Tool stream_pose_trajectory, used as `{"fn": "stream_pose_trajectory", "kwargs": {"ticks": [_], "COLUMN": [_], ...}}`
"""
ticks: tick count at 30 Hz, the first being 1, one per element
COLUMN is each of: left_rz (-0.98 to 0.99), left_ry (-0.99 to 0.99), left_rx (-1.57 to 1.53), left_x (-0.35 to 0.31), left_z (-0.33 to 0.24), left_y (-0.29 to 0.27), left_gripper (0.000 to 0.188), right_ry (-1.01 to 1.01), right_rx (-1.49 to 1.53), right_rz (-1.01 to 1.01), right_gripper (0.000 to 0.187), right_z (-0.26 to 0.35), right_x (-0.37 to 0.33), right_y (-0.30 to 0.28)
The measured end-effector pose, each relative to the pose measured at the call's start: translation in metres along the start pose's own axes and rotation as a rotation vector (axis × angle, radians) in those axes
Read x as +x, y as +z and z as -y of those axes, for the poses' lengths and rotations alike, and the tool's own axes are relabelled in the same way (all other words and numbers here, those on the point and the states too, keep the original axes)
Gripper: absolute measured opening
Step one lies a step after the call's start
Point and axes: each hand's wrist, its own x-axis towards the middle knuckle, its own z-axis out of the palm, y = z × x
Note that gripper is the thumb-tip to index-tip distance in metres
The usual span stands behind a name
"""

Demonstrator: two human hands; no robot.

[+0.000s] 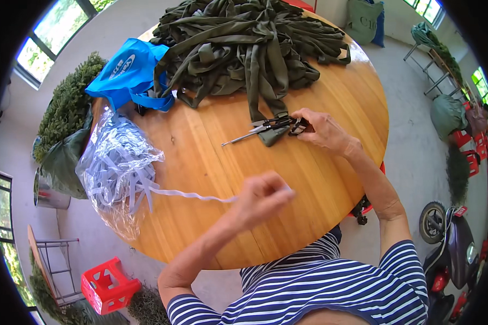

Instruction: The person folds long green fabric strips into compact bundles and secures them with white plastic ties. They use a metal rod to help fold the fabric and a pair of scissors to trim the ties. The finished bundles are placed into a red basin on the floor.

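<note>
My left hand (261,199) is closed over the front of the round table, its fingers slightly blurred. From it a thin pale elastic-looking strip (192,194) runs left to the clear plastic bag (126,219), which is full of similar strips (119,162). Further back, my right hand (326,131) has its fingers bent round a small black piece (298,127), perhaps a buckle. Beside those fingertips lie black-handled scissors or snips (263,125) and a thin metal rod tool (236,141). They rest on the end of a dark green webbing strap (271,136).
A big heap of dark green straps (238,49) covers the far side of the wooden table (200,233). A blue bag (127,76) stands at its left edge. Around it are a red stool (108,286), artificial greenery (68,103) and a parked scooter (455,254).
</note>
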Motion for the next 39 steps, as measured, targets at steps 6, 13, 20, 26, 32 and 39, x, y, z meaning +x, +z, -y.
{"fn": "stream_pose_trajectory", "kwargs": {"ticks": [6,13,20,26,32,39], "left_rz": [-0.282,-0.268,-0.376,-0.421,-0.425,-0.35], "left_ry": [-0.025,-0.048,-0.007,0.049,-0.027,0.02], "left_rx": [-0.479,-0.401,-0.408,-0.378,-0.42,-0.478], "left_x": [0.023,0.021,0.017,0.017,0.015,0.013], "left_z": [0.01,0.02,0.017,0.011,0.011,0.009], "left_y": [-0.041,-0.048,-0.042,-0.024,-0.029,-0.029], "left_gripper": [0.014,0.02,0.02,0.019,0.019,0.02], "right_ry": [0.034,-0.04,0.073,0.066,0.054,-0.019], "right_rx": [0.653,0.373,0.549,0.28,0.324,0.224], "right_rz": [0.282,0.27,0.019,-0.019,-0.088,-0.137], "right_gripper": [0.035,0.036,0.047,0.058,0.057,0.047], "right_z": [0.035,0.05,0.056,0.049,0.059,0.042], "right_x": [-0.002,0.004,0.005,0.0,-0.005,-0.001], "right_y": [0.005,0.024,0.03,0.034,0.05,0.048]}}
